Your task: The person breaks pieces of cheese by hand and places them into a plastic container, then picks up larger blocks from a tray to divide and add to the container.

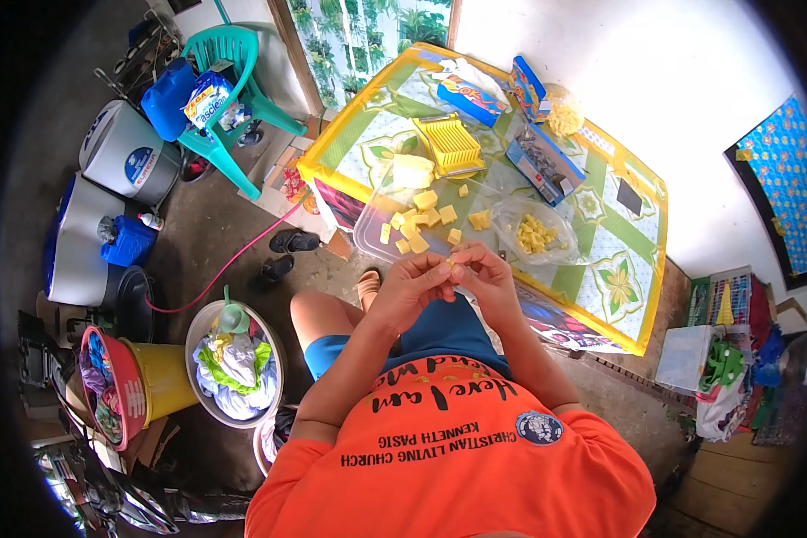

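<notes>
Orange shirt (457, 457), yellow cubes (418, 243) just beyond the left grip (414, 287)

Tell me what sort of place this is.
Probably a home's kitchen or laundry area: a yellow-edged patterned table bearing yellow cubes, a round pale plastic basin of clothes, and a teal plastic chair.

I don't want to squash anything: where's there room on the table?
Bare table lies between the dark rectangle, clear container and front right edging; also left of the yellow rack. Crowded: the middle, with tray, cubes and boxes.
</notes>
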